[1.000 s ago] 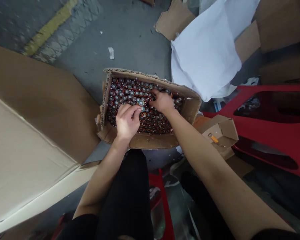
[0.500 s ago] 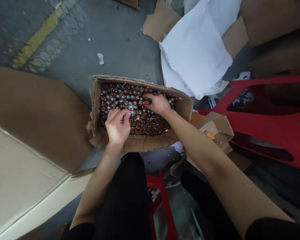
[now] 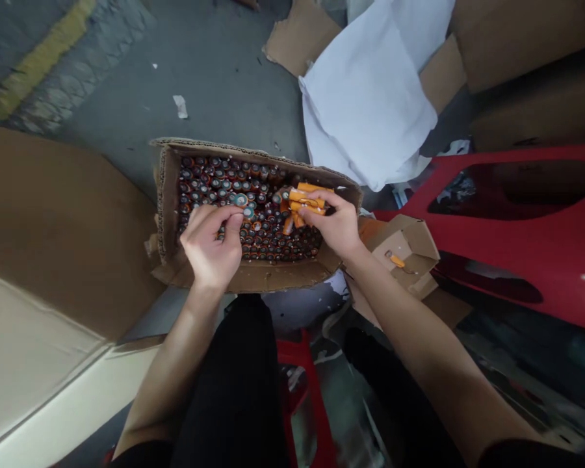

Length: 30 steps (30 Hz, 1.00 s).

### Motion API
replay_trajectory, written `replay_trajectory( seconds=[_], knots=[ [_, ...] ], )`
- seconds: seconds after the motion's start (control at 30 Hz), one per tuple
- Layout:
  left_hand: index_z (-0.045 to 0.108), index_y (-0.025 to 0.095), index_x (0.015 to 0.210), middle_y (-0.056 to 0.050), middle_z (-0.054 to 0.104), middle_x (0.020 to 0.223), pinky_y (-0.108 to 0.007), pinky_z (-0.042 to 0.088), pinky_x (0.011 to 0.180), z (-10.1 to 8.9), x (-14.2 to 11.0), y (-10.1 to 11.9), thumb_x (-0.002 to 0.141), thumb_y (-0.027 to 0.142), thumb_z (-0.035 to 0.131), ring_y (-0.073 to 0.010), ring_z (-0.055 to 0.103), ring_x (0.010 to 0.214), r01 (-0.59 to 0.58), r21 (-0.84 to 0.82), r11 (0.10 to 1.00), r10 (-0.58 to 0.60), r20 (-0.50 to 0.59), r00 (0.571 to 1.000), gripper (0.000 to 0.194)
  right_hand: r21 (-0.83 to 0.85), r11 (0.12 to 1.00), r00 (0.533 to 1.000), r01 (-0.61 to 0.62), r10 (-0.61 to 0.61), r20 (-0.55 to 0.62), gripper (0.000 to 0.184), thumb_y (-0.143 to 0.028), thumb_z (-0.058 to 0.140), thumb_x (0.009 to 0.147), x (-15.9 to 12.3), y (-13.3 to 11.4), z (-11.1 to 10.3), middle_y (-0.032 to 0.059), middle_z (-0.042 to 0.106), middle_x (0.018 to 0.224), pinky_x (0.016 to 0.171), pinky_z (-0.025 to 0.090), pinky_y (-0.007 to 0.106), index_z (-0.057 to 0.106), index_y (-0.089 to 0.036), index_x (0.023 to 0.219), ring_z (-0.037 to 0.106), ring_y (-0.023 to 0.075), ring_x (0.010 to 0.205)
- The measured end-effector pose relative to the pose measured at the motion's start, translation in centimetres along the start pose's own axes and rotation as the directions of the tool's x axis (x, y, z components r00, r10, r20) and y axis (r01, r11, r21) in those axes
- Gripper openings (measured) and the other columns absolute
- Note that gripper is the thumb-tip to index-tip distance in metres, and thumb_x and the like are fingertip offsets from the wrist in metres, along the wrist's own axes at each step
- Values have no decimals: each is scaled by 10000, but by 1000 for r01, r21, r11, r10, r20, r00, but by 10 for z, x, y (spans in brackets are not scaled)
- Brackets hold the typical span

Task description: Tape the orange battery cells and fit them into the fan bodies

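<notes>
A handful of orange batteries (image 3: 308, 200) is up out of the packed rows (image 3: 223, 184), with plenty left standing in the carton (image 3: 268, 279) mid-frame! The right hand (image 3: 338, 224) grips that bunch, just left of its palm; the left hand (image 3: 212, 247) curls beside a green-topped battery (image 3: 248, 213), whether holding it I can't tell.
</notes>
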<state>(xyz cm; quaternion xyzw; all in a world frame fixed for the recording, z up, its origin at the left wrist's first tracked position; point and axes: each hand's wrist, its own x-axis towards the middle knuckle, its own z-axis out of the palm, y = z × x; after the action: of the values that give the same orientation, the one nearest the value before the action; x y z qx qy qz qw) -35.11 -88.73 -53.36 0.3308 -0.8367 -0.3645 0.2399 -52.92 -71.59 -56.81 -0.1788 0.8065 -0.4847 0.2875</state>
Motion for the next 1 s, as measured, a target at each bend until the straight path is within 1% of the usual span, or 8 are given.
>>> replay_trajectory(
  seconds=[0.2,0.37,0.47,0.6,0.7,0.77,0.9,1.0],
  knots=[
    [771,258,936,9,711,786,-325,517,703,-11,9,60,1004,294,685,-161,636,721,-182,-128,975,179,-31,983,115,342,926,962,-161,225,-154,378,-379,986,687,-82,-37,-49,-22,772,997,811,682,406,762,-281,975,752,185,826],
    [738,272,1013,36,710,838,-332,548,765,3,12,126,938,142,748,-143,659,756,-423,-325,846,459,37,888,150,432,889,897,-151,307,-317,392,-334,1022,638,-166,-65,-128,-36,766,949,599,672,346,737,-287,902,765,197,738],
    [720,241,975,19,745,901,-320,564,819,44,2,171,994,166,698,-141,686,825,-390,-545,742,542,144,828,81,363,919,841,-153,314,-440,389,-314,1013,642,-204,-62,-179,-28,769,975,629,683,373,730,-286,907,767,196,726],
    [743,218,990,-27,755,941,-331,574,880,141,-24,203,1078,233,565,-172,702,921,-285,-615,735,596,386,704,199,111,956,790,-273,289,-542,384,-417,978,647,-207,-20,-217,23,780,979,719,684,448,734,-281,910,776,254,807],
    [762,177,1011,-68,759,977,-363,572,909,205,-45,197,1039,156,584,-213,715,983,-313,-450,836,548,663,510,181,-76,938,847,-338,268,-460,397,-513,900,708,-182,27,-220,72,811,1022,834,666,513,759,-262,982,782,296,887],
    [757,138,1114,-111,769,1036,-375,579,885,221,-58,185,1012,121,597,-240,724,1003,-388,-329,861,474,797,374,190,-207,916,906,-344,266,-330,426,-558,819,772,-166,53,-215,108,820,1099,923,637,555,777,-250,1064,782,327,985],
    [708,127,1269,-136,769,1115,-396,575,910,188,-71,163,1042,160,558,-274,698,1116,-532,-293,794,512,795,325,274,-560,789,966,-254,235,-107,525,-551,667,888,-152,70,-216,159,759,1336,1013,579,616,744,-262,1319,730,394,1191],
    [729,174,1169,-79,768,1069,-371,565,918,139,-53,138,1063,229,558,-236,696,1058,-498,-310,810,535,740,409,209,-759,613,963,-220,262,-67,558,-576,683,880,-147,49,-226,173,768,1305,858,611,635,738,-296,1360,763,456,1039]
  ],
)
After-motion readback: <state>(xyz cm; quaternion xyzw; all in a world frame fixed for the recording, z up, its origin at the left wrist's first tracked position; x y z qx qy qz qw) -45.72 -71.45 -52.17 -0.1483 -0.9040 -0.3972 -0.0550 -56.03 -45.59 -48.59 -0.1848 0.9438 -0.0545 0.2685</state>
